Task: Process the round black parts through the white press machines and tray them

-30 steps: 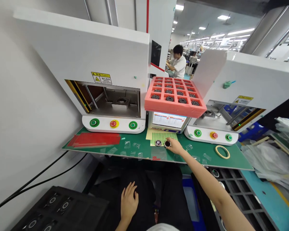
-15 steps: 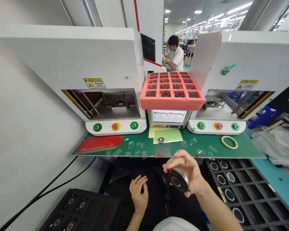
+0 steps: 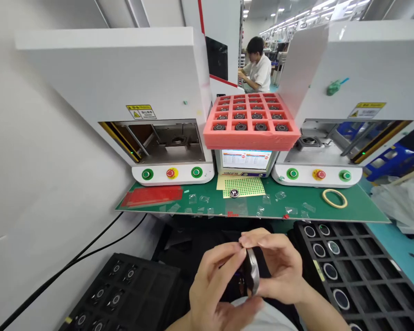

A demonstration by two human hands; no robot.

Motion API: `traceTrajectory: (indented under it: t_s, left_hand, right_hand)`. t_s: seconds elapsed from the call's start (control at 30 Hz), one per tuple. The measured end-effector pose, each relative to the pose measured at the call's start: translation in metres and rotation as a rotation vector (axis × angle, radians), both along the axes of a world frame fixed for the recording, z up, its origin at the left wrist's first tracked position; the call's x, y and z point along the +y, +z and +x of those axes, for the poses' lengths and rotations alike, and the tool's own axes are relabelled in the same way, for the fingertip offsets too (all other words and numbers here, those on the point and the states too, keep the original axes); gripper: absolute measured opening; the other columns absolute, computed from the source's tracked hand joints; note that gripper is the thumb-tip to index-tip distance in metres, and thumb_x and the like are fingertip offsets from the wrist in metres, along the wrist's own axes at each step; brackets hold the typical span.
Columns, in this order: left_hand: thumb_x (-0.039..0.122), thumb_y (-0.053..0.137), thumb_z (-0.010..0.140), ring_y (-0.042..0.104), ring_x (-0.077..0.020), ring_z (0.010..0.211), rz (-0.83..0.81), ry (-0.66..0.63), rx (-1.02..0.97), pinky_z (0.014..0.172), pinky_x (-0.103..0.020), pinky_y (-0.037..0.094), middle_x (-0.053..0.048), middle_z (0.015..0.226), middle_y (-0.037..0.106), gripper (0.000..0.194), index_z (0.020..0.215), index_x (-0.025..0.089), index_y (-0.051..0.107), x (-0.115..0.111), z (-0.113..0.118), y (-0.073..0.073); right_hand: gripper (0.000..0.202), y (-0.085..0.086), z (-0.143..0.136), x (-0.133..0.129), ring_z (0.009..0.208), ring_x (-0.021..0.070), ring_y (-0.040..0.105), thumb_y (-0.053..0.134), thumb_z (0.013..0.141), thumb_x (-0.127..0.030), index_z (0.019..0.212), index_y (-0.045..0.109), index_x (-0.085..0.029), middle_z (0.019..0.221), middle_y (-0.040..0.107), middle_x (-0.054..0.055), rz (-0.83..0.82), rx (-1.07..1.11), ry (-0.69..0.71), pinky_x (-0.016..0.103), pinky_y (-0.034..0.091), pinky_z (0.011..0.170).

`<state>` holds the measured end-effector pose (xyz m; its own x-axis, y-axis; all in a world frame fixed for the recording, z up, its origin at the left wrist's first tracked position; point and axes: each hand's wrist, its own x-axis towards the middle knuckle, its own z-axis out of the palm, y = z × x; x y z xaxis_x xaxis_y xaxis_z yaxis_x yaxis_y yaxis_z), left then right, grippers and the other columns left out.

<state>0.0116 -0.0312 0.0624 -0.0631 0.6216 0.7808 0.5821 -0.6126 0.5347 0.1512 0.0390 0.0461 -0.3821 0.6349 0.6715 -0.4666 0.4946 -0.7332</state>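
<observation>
A round black part with a silver rim [image 3: 253, 272] stands on edge between my two hands, above my lap. My right hand [image 3: 279, 264] grips its rim from the right, fingers on top and thumb low. My left hand [image 3: 217, 280] is closed on its left side, with thumb and fingertips at the top edge. Its flat face is mostly hidden from the camera now. To the right, a black tray [image 3: 365, 271] holds several round parts with pale rings. Another black tray [image 3: 155, 287] at lower left has several dark ringed parts in its compartments.
Two white press machines [image 3: 169, 174] [image 3: 317, 174] flank a small monitor [image 3: 244, 159]. A pink foam tray [image 3: 251, 140] of round parts sits above it. On the green bench [image 3: 207, 202] lie red film strips [image 3: 152, 196], green dot stickers, clear scraps and a tape roll [image 3: 334, 198]. A person sits beyond.
My left hand has come up from my lap and taken hold of the round part. My right hand has turned the part edge-on. The view has shifted slightly.
</observation>
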Motion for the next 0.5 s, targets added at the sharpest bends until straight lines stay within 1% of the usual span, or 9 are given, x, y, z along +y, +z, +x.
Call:
traceTrajectory:
  t_s: [0.07,0.1,0.17,0.2,0.23,0.27,0.33,0.43,0.5]
  left_hand:
    - [0.034,0.061,0.087,0.06,-0.0223,0.106,-0.081,0.017,0.016,0.087,-0.031,0.056,-0.013,0.119,0.055,0.054,0.137,0.017,0.049,0.007,-0.004,-0.006]
    - [0.033,0.06,0.087,0.058,-0.0236,0.111,-0.141,0.032,0.013,0.092,-0.034,0.054,-0.014,0.122,0.054,0.053,0.137,0.018,0.049,0.011,-0.006,-0.01]
    - [0.029,0.057,0.088,0.055,-0.0251,0.118,-0.276,0.065,-0.01,0.097,-0.039,0.052,-0.013,0.127,0.054,0.047,0.134,0.02,0.05,0.016,-0.011,-0.019]
    - [0.026,0.055,0.089,0.056,-0.0245,0.118,-0.333,0.078,-0.03,0.097,-0.039,0.053,-0.012,0.128,0.054,0.043,0.131,0.022,0.051,0.018,-0.013,-0.025]
    - [0.024,0.053,0.089,0.057,-0.0234,0.117,-0.379,0.088,-0.046,0.095,-0.038,0.054,-0.011,0.127,0.056,0.039,0.129,0.023,0.052,0.019,-0.015,-0.033]
    - [0.022,0.053,0.09,0.06,-0.0222,0.114,-0.412,0.095,-0.052,0.093,-0.036,0.056,-0.01,0.125,0.058,0.036,0.125,0.024,0.054,0.019,-0.017,-0.043]
    - [0.024,0.054,0.089,0.065,-0.021,0.105,-0.455,0.103,-0.047,0.088,-0.033,0.058,-0.008,0.116,0.064,0.028,0.116,0.025,0.06,0.019,-0.021,-0.066]
    - [0.032,0.054,0.089,0.069,-0.0204,0.092,-0.512,0.098,-0.052,0.079,-0.03,0.06,-0.006,0.1,0.07,0.018,0.097,0.025,0.068,0.018,-0.028,-0.1]
    - [0.037,0.052,0.09,0.07,-0.0202,0.086,-0.543,0.102,-0.071,0.074,-0.028,0.06,-0.006,0.095,0.072,0.021,0.091,0.025,0.069,0.016,-0.032,-0.114]
  right_hand:
    - [0.059,-0.007,-0.003,0.015,0.11,0.0222,0.063,0.076,0.078,-0.035,0.129,0.047,-0.032,0.116,0.067,0.006,-0.003,-0.1,-0.071,0.039,0.053,0.096]
    - [0.058,-0.013,-0.004,0.028,0.112,0.0222,0.061,0.075,0.08,-0.035,0.13,0.046,-0.031,0.119,0.065,0.007,0.018,-0.225,-0.142,0.039,0.052,0.097]
    - [0.053,-0.033,-0.005,0.065,0.118,0.0231,0.057,0.07,0.084,-0.03,0.13,0.045,-0.026,0.126,0.06,0.009,0.097,-0.57,-0.319,0.041,0.047,0.103]
    - [0.047,-0.045,-0.005,0.086,0.122,0.0229,0.054,0.064,0.087,-0.026,0.13,0.045,-0.024,0.129,0.058,0.01,0.168,-0.805,-0.413,0.042,0.044,0.106]
    - [0.043,-0.058,-0.003,0.107,0.124,0.0254,0.052,0.062,0.087,-0.018,0.127,0.048,-0.021,0.127,0.058,0.012,0.188,-0.899,-0.44,0.045,0.042,0.106]
    - [0.039,-0.07,-0.002,0.127,0.12,0.0274,0.053,0.062,0.084,-0.012,0.122,0.053,-0.019,0.121,0.061,0.013,0.203,-0.951,-0.451,0.047,0.043,0.104]
    - [0.036,-0.094,0.001,0.16,0.111,0.0287,0.058,0.065,0.08,-0.009,0.115,0.058,-0.016,0.109,0.066,0.013,0.235,-1.05,-0.452,0.048,0.046,0.098]
    - [0.031,-0.124,0.001,0.19,0.102,0.0246,0.061,0.066,0.085,-0.021,0.115,0.058,-0.014,0.106,0.065,0.008,0.254,-1.171,-0.455,0.046,0.051,0.09]
    - [0.03,-0.139,-0.002,0.199,0.099,0.0217,0.062,0.062,0.09,-0.03,0.115,0.058,-0.015,0.109,0.063,0.007,0.244,-1.237,-0.454,0.044,0.052,0.087]
